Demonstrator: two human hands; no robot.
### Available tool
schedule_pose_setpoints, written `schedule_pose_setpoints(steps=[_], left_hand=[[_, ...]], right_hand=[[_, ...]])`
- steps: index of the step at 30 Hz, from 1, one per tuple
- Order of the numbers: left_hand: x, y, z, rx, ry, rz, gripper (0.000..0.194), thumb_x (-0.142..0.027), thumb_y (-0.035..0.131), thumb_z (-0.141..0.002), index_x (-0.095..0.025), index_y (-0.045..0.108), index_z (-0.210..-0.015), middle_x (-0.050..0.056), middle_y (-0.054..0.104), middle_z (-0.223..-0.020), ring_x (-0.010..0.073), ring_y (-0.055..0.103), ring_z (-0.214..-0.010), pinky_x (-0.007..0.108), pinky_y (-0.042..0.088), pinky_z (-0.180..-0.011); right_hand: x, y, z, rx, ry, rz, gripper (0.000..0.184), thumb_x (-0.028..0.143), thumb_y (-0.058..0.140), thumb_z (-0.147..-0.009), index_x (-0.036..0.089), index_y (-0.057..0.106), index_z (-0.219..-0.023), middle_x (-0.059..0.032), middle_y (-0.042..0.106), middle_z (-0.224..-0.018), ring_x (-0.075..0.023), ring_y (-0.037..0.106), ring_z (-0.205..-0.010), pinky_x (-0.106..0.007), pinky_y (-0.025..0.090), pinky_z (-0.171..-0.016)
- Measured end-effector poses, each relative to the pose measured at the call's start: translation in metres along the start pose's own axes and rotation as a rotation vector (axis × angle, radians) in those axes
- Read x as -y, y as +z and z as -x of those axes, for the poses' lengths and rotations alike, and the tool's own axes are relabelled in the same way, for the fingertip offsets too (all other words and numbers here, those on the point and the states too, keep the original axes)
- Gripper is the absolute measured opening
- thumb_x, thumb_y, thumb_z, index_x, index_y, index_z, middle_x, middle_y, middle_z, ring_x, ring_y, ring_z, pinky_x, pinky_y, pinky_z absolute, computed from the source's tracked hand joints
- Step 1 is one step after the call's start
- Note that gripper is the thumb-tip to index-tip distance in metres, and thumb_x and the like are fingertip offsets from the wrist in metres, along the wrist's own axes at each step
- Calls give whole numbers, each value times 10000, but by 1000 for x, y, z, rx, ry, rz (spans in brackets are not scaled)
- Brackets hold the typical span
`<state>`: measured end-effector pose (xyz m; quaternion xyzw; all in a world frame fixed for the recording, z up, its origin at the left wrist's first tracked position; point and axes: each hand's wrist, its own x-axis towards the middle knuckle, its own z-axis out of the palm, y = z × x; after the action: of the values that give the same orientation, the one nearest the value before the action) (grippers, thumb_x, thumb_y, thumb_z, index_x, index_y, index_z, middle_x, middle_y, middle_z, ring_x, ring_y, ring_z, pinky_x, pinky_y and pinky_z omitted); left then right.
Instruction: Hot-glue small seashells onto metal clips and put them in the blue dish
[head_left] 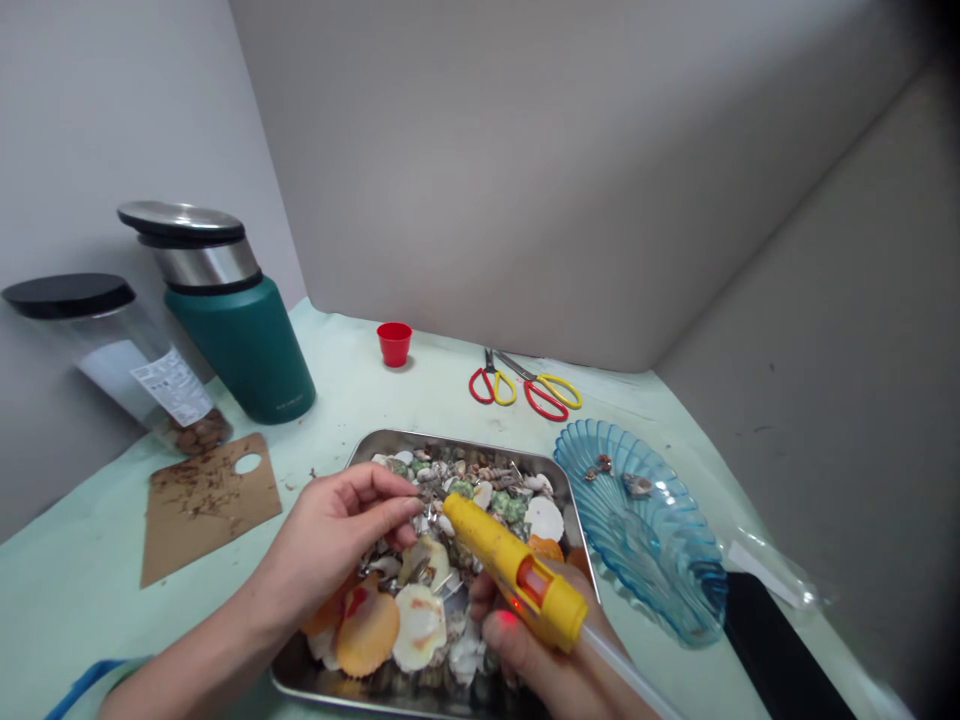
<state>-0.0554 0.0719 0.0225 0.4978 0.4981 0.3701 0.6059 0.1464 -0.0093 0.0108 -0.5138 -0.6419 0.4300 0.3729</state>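
Observation:
My right hand (pixel 525 640) is wrapped round a yellow hot glue gun (pixel 495 540), with a clear glue stick (pixel 626 672) coming out of its back end. A red light glows on my right fingers. The thumb and fingertips of my left hand (pixel 360 515) are pinched together beside the glue gun's tip; a tiny dark thing between them is too small to name. Both hands are above a metal tray (pixel 360 450) filled with seashells. Inside it, an orange scallop shell (pixel 367 632) and a white scallop shell (pixel 418 627) lie nearest me.
Right of the tray is a blue fluted dish (pixel 675 530) with a few small pieces, beside a black object (pixel 784 650). Farther back are scissors (pixel 491 385), more scissors (pixel 551 393) and a red cup (pixel 394 345). Left stand a green flask (pixel 244 345), a jar (pixel 142 370) and stained cardboard (pixel 195 540).

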Motion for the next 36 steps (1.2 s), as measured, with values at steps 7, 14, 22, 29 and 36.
schedule_pose_setpoints(steps=[7, 14, 22, 29, 36], left_hand=[[-1, 1, 0, -19, 5, -26, 166, -308, 702, -690, -162, 649, -749, 2, 655, -550, 124, 589, -522, 231, 481, -544], [2, -1, -1, -18, 38, -33, 153, -310, 687, -711, -166, 650, -750, 4, 657, -559, 126, 593, -528, 238, 483, -544], [-1, 0, -1, -29, 5, -5, 140, -295, 694, -713, -167, 651, -751, -3, 663, -556, 107, 580, -530, 207, 459, -542], [-2, 1, -1, -40, 4, 4, 149, -302, 695, -704, -168, 651, -752, -8, 661, -537, 104, 568, -517, 201, 448, -537], [1, 0, -2, -52, -13, -15, 169, -309, 700, -699, -163, 647, -765, -1, 670, -554, 111, 577, -538, 200, 441, -542]], right_hand=[[4, -4, -1, 38, -4, 14, 297, 450, 601, -817, 197, 650, -964, -48, 630, -827, -149, 597, -705, -245, 495, -642], [5, -5, -1, 55, -22, -13, 323, 487, 580, -822, 204, 648, -962, -50, 625, -814, -156, 593, -729, -254, 490, -643], [5, -3, 1, 25, -52, -14, 301, 465, 580, -829, 201, 646, -958, -49, 619, -802, -161, 600, -727, -264, 499, -659], [1, -4, 2, 49, -6, -18, 337, 483, 564, -836, 189, 641, -982, -67, 637, -829, -166, 598, -732, -257, 494, -634], [3, -5, 0, 86, -33, 18, 337, 494, 552, -834, 181, 654, -909, -58, 638, -785, -167, 599, -712, -269, 484, -666]])
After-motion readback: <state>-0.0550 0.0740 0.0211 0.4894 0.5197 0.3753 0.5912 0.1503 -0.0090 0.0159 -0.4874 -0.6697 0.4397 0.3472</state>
